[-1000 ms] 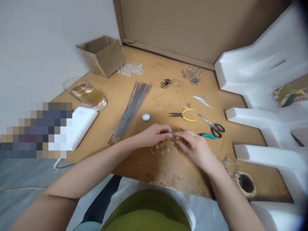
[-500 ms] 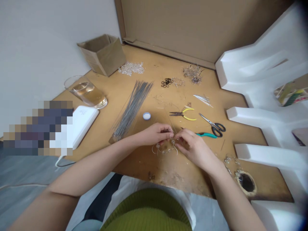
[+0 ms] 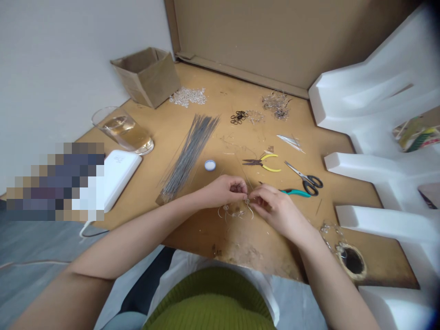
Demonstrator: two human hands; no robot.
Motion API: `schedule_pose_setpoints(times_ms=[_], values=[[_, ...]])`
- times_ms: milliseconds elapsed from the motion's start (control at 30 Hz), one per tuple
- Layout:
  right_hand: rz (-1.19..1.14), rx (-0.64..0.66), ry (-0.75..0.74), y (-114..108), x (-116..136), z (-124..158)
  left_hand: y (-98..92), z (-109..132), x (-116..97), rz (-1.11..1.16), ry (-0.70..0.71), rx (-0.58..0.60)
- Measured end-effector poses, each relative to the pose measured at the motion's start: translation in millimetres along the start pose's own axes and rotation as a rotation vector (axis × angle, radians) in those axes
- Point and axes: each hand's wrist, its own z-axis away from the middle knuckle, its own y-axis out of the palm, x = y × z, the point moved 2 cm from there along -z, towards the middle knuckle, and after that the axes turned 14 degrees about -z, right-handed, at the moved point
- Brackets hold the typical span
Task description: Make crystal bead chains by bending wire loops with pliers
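My left hand (image 3: 232, 189) and my right hand (image 3: 270, 201) meet over the front of the table, fingertips almost touching. Both are closed in a pinch on a beaded wire piece (image 3: 237, 213) with clear beads and thin curved wire ends, which hangs below the fingers. A long thin wire stands up between the hands. Just beyond my right hand lie teal-handled pliers (image 3: 296, 193), partly covered by it. Past the hands are yellow-handled pliers (image 3: 263, 162) and black-handled scissors (image 3: 304, 178). Left of them sits a small round white lid with a blue rim (image 3: 210, 165).
A bundle of grey wires (image 3: 190, 158) lies left of centre. Behind it are clear beads (image 3: 188, 96) and a cardboard box (image 3: 147, 78). A glass of amber liquid (image 3: 123, 130) and a white power bank (image 3: 122, 176) stand left. White foam (image 3: 364, 220) and a table hole (image 3: 352, 261) lie right.
The hands keep their pinch in nearly the same place. The left fingers have shifted slightly, and the hanging beaded wire has tilted a little.
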Motion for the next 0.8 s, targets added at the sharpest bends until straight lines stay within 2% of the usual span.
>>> schedule_pose_setpoints(times_ms=[133, 367, 633, 800], values=[[-0.046, 0.018, -0.041, -3.9, 3.1, 0.5, -1.9, 0.7, -0.3, 0.073, -0.030, 0.021], [-0.012, -0.039, -0.125, 0.0, 4.8, 1.5, -3.9, 2.2, -1.4, 0.120, -0.064, 0.079], [0.000, -0.089, -0.167, -1.9, 6.7, 0.4, 2.6, 1.2, 1.2, 0.097, -0.037, -0.008], [0.141, -0.137, -0.162, 3.7, 6.8, 2.8, 1.9, 0.8, 1.1, 0.059, -0.048, -0.066]])
